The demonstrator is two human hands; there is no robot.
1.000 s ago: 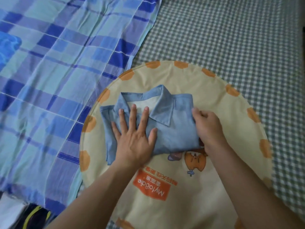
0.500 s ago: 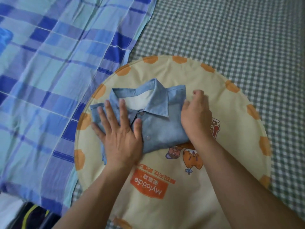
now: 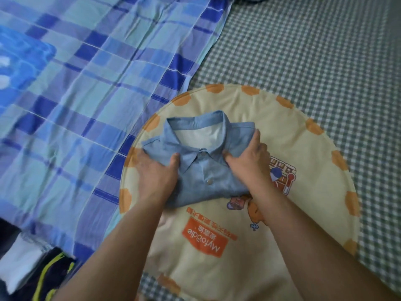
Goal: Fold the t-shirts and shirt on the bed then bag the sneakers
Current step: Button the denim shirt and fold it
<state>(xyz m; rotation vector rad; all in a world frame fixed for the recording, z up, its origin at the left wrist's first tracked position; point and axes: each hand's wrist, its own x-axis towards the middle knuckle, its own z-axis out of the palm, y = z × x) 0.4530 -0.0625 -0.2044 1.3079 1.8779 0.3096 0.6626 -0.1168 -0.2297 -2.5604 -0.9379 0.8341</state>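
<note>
The folded blue shirt [image 3: 201,161] lies on a round cream mat [image 3: 308,205] on the bed, and the left hand [image 3: 156,177] and right hand [image 3: 249,161] grip its two sides, fingers closed on the cloth. A blue plaid sheet [image 3: 86,94] lies just beside the mat on the left, over the grey checked bedcover [image 3: 314,51].

Two bare forearms reach in, ending in the left hand [image 3: 155,175] and right hand [image 3: 249,158] (no sleeves, rings or watch).
</note>
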